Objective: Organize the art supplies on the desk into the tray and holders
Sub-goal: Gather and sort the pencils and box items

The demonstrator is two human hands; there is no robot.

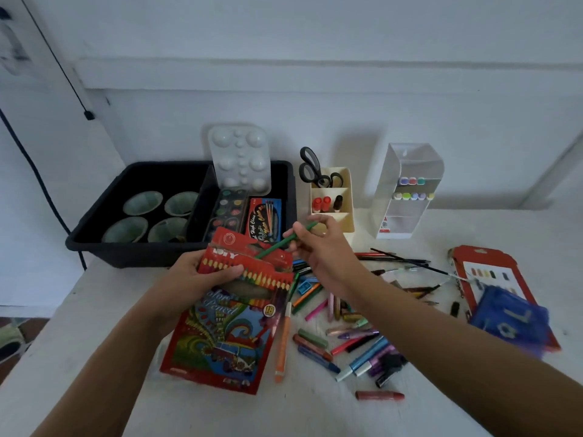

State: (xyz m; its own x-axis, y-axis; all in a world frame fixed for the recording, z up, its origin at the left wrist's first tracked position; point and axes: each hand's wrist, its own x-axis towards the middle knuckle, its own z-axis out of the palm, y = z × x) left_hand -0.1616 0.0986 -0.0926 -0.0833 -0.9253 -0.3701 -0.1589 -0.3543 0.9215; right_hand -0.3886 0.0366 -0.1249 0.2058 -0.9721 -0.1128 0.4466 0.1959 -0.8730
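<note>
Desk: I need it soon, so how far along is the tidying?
Done: bowls and paints sit in the tray, scissors in the holder. In hand: left hand grips the pencil box, right hand pinches a green pencil. Left: markers, crayons and brushes loose on the desk.

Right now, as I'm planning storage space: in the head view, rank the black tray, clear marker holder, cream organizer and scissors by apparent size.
1. black tray
2. clear marker holder
3. cream organizer
4. scissors, partly hidden inside the organizer
All sit in one back row, so nearness barely skews this.
</note>
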